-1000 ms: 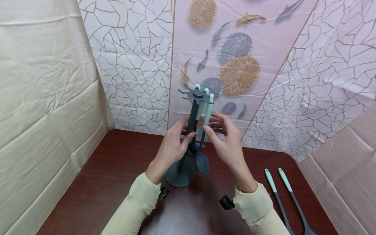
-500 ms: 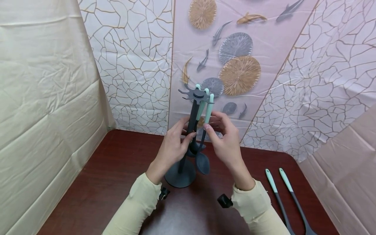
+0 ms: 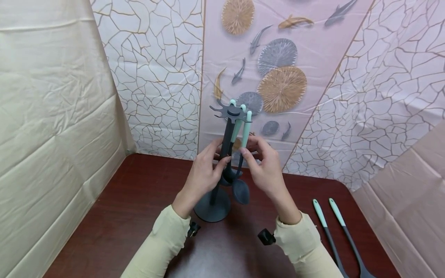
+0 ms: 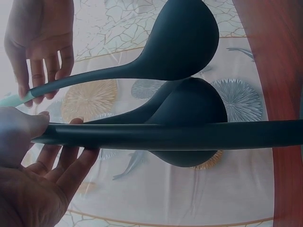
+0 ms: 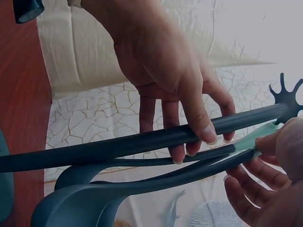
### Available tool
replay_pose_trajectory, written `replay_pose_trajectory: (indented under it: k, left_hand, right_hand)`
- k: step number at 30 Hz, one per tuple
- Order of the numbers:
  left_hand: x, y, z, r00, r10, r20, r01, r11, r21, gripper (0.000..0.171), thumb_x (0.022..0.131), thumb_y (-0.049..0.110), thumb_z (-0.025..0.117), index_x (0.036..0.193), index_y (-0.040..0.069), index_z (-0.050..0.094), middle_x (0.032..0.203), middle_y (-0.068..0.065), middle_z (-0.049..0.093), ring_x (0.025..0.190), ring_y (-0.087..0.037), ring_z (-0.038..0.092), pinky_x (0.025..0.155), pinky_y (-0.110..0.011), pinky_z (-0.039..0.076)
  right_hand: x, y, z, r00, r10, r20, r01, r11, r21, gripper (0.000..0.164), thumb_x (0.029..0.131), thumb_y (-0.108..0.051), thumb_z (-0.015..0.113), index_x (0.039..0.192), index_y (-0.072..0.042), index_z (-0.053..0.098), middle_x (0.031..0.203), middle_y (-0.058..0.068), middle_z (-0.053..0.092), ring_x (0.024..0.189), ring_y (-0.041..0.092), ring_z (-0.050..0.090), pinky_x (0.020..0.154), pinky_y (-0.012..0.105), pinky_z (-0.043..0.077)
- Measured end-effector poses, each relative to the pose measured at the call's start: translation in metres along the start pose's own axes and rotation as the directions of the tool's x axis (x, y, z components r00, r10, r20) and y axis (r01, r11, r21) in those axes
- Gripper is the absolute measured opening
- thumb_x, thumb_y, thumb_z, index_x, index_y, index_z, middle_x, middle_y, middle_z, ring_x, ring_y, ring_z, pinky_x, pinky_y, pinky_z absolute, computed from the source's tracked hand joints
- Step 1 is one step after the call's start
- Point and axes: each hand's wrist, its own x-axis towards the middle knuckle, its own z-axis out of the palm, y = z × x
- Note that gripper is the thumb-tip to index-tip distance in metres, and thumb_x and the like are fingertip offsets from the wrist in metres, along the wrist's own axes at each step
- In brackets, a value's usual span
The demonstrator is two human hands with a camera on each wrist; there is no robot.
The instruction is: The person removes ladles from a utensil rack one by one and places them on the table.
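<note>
A dark grey utensil stand [image 3: 213, 211] is upright on the table, its hooked top ring [image 3: 227, 112] holding several utensils with mint-green handle ends. My left hand [image 3: 202, 170] grips the stand's pole [image 5: 94, 146] between thumb and fingers. My right hand [image 3: 267, 166] pinches the nearest spoon [image 3: 241, 192] where its mint handle meets the dark shaft. That spoon's top end is at a hook of the ring. Behind it, other dark utensil heads [image 4: 189, 113] hang close together, partly covered by the pole in the left wrist view.
Two more utensils with mint handles, the left one [image 3: 320, 214] and the right one [image 3: 337, 212], lie on the dark red table [image 3: 114, 208] at the right. Their lower ends run out of frame. Patterned cloth [image 3: 156, 77] hangs close behind the stand.
The spoon's bowl has swung slightly to the right, and my right hand's fingers have closed in a little around its handle. The left hand keeps its place on the pole.
</note>
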Motion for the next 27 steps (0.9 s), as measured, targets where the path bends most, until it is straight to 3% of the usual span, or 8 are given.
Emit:
replay_pose_trajectory:
  k: [5,12,17,27]
  left_hand:
    - [-0.0001,0.0005,-0.0002,1.000,0.003,-0.005,-0.003,1.000,0.009,0.047,0.105,0.018,0.070,0.148,0.012,0.054,0.108,-0.007,0.067,0.091,-0.020,0.077,0.080,-0.039,0.064]
    - [-0.0007,0.0011,0.0004,1.000,-0.007,-0.006,0.007,1.000,-0.006,0.048,0.104,0.018,0.071,0.149,0.013,0.054,0.107,-0.009,0.067,0.091,-0.022,0.077,0.081,-0.044,0.065]
    - [-0.0013,0.0009,0.0003,1.000,-0.015,-0.006,0.015,1.000,0.010,0.047,0.105,0.018,0.070,0.149,0.013,0.054,0.107,-0.007,0.067,0.091,-0.020,0.076,0.081,-0.038,0.064]
    - [-0.0013,-0.0006,0.0014,1.000,-0.009,-0.009,0.009,1.000,0.018,0.047,0.105,0.020,0.070,0.148,0.012,0.054,0.107,-0.007,0.067,0.092,-0.020,0.076,0.082,-0.037,0.064]
  right_hand:
    - [0.0009,0.0003,-0.0007,1.000,-0.002,0.017,0.002,1.000,0.008,0.023,0.104,-0.013,0.071,0.124,-0.003,0.067,0.106,0.007,0.071,0.094,0.018,0.071,0.073,0.032,0.057]
    - [0.0004,0.0019,-0.0019,1.000,0.003,0.030,-0.003,1.000,0.011,0.021,0.104,-0.013,0.071,0.122,-0.003,0.067,0.105,0.007,0.071,0.093,0.017,0.070,0.071,0.035,0.057]
    - [-0.0007,0.0021,-0.0025,1.000,-0.010,0.025,0.010,1.000,0.006,0.019,0.104,-0.012,0.071,0.121,-0.004,0.068,0.105,0.007,0.071,0.093,0.018,0.070,0.072,0.034,0.057]
    - [-0.0024,0.0007,-0.0034,1.000,-0.026,0.018,0.027,0.999,-0.040,0.019,0.104,-0.013,0.071,0.121,-0.005,0.068,0.106,0.006,0.072,0.093,0.018,0.071,0.075,0.042,0.059]
